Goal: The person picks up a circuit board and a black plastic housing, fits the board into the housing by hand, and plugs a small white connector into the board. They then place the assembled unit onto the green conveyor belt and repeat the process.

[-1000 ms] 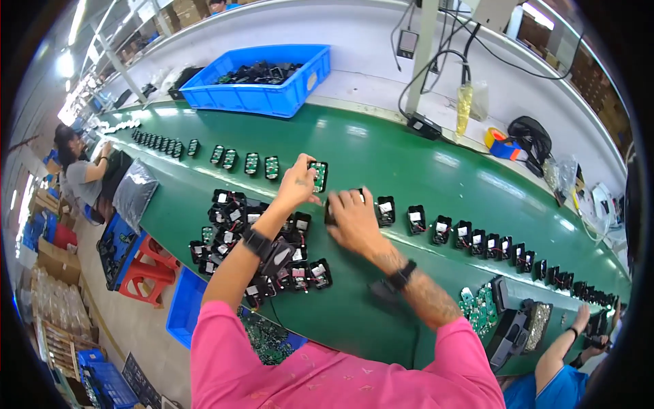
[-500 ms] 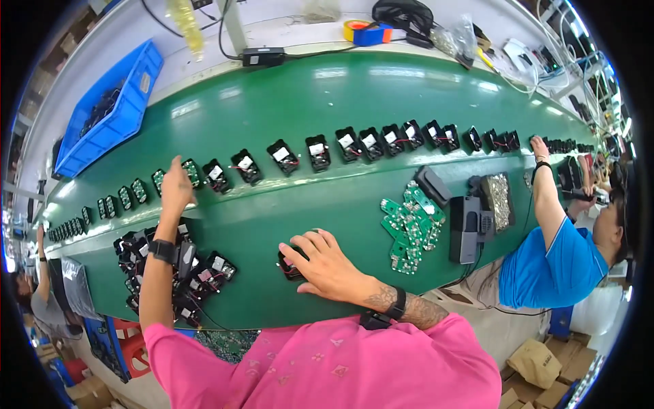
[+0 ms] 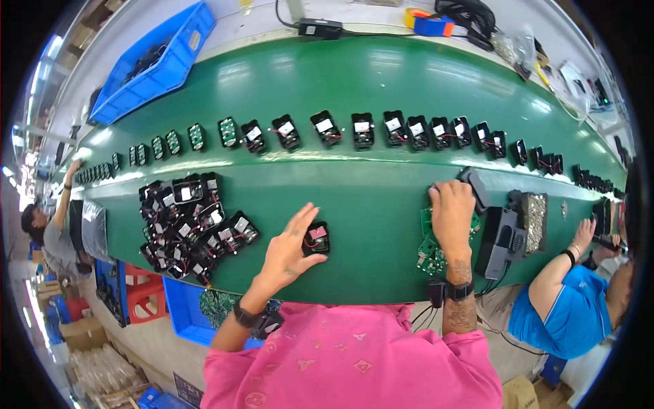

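A small black plastic housing with a pinkish-red patch and wires inside lies on the green bench. Beside its left edge is my left hand, the fingers stretched forward and the thumb spread below the housing. My right hand reaches over the heap of green circuit boards, its fingers curled downward. The fingertips are hidden, so whatever is in them does not show. To the left of my left hand sits a pile of black housings with white parts and wires.
A row of housings runs along the bench's far strip, some with green boards. A dark case, a grey-black device and a tray of small metal parts stand right. A blue crate is far left. Co-workers sit both sides.
My left hand has come back from the far row to the housing. My right hand has left that housing and moved right onto the circuit boards. The view has shifted.
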A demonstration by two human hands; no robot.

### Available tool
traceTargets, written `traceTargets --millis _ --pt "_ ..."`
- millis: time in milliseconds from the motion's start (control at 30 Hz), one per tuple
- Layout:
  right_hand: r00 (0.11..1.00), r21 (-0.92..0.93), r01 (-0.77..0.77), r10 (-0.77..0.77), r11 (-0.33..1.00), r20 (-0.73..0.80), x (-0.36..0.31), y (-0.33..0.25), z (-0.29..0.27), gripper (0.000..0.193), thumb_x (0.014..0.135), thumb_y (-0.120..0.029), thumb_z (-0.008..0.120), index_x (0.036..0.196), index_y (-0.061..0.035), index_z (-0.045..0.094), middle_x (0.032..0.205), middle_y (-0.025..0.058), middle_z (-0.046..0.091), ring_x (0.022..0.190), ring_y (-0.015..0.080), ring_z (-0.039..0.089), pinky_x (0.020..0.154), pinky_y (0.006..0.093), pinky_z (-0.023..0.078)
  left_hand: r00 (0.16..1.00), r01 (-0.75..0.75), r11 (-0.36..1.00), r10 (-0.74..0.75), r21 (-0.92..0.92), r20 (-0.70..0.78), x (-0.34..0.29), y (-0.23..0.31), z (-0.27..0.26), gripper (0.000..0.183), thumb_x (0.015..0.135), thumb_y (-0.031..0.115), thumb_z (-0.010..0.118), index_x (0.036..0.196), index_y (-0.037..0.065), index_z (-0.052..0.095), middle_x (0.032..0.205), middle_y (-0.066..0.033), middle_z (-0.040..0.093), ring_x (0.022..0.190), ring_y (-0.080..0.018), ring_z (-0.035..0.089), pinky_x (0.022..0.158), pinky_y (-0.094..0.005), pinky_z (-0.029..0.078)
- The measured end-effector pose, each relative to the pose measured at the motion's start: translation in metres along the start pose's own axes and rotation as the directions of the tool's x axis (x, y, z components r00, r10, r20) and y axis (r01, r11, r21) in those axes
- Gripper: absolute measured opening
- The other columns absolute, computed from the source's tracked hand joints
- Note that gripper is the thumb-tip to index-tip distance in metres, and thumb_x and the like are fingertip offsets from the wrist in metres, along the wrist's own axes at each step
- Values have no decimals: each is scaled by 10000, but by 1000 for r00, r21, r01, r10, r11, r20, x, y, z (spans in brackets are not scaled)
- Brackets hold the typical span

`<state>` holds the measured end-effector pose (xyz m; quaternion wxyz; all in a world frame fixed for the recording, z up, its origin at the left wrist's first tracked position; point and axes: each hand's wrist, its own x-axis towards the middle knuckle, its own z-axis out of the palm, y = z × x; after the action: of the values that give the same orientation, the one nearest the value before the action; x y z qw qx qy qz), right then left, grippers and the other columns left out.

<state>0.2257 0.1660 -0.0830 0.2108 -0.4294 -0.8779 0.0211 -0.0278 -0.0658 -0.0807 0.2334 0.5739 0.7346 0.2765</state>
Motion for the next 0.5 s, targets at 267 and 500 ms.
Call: traceTargets --millis 267,500 --pt "987 715 -157 93 681 128 6 -30 -30 164 972 -102 572 930 32 656 1006 134 680 816 231 626 727 342 499 978 65 936 -129 -345 -163 13 10 15 777 657 164 901 1327 47 527 1202 -104 634 812 -191 696 720 -277 592" --pt "893 906 -145 -343 397 293 -18 -100 -26 120 921 -83 648 927 24 703 1075 120 663 818 195 657 705 316 529 959 -218 976 211 -14 -187 41 40 24 734 647 101 845 1318 67 549 1230 -173 605 1004 -356 663 815 -402 581"
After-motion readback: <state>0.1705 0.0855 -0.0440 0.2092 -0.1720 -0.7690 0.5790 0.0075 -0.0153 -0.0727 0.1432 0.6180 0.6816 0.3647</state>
